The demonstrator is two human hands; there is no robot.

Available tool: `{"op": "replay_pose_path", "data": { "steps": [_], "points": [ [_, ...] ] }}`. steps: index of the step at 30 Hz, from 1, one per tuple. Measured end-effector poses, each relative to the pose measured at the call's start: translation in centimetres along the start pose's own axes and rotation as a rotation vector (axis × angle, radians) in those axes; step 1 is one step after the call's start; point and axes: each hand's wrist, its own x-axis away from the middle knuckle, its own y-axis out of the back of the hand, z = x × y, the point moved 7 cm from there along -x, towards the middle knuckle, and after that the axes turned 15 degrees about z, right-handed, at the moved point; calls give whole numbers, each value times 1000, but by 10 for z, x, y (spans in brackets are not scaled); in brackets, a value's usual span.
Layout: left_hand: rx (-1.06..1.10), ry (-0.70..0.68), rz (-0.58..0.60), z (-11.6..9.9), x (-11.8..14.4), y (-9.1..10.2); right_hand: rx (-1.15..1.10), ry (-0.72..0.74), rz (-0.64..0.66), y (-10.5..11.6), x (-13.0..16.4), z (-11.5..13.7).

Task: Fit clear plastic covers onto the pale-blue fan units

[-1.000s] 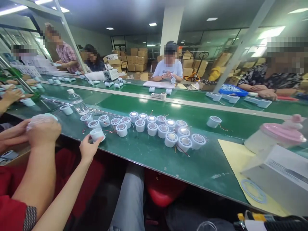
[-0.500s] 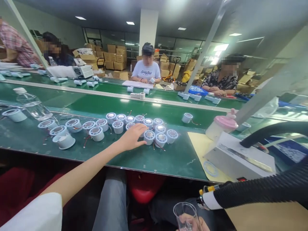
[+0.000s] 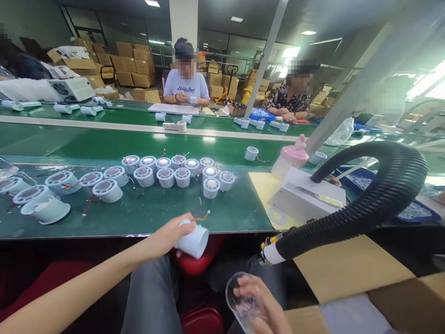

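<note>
My left hand (image 3: 175, 233) is closed round a pale blue cup-shaped fan housing (image 3: 195, 241), tilted over the bench's front edge with its open end toward the lower right. A thin wire lead with a small white plug sticks out behind it. Lower down, above my lap, my right hand (image 3: 260, 297) grips a clear plastic cup (image 3: 234, 290), which leans to the left; its contents are hard to make out. Similar fan housings (image 3: 165, 177) with round slotted tops and red-black leads stand in a cluster on the green bench (image 3: 146, 211).
At the right, a black corrugated hose (image 3: 385, 195) arches from a white box (image 3: 306, 192) to a nozzle (image 3: 273, 250) near my right hand. An open carton (image 3: 354, 269) sits below. A pink-lidded jar (image 3: 290, 160) stands behind the box. Co-workers (image 3: 186, 88) sit across the belt.
My left hand has picked a fan housing from the cluster's front and brought it toward me past the bench edge. My right hand has raised and tilted the cup. The view has swung right.
</note>
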Motion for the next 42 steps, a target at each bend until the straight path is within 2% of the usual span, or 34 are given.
{"op": "replay_pose_path", "data": {
  "steps": [2,4,6,9,12,15,18,22,28,31,34,36,39,42],
  "points": [
    [223,72,240,12,-1,-41,288,113,97,-17,-8,31],
    [274,106,388,16,-3,-68,713,203,183,-37,-14,60],
    [295,123,485,17,-4,-84,994,222,172,-45,-20,76],
    [219,82,539,9,-3,-93,1161,104,141,-43,-27,76],
    [-47,-30,447,-7,-1,-90,1111,-12,196,-38,-27,67],
    [-268,-104,277,-18,1,-84,867,-91,257,-34,-24,63],
    [-181,-139,174,-16,-1,-82,577,-177,218,-27,-23,63],
    [-21,-167,88,-2,-7,-82,309,-222,69,-15,-24,63],
    [-133,-256,151,2,-10,-93,113,-230,-80,-1,-23,59],
    [0,-254,222,4,-8,-98,-7,-243,-110,3,-22,53],
    [245,-215,289,8,-7,-104,-125,-224,-114,5,-20,49],
    [409,-177,294,11,-6,-106,-85,-155,-47,3,-20,53],
    [611,-153,274,15,-5,-108,217,-22,132,-7,-17,67],
    [710,-125,301,19,-4,-113,445,59,206,-12,-10,73]
  ]
}}
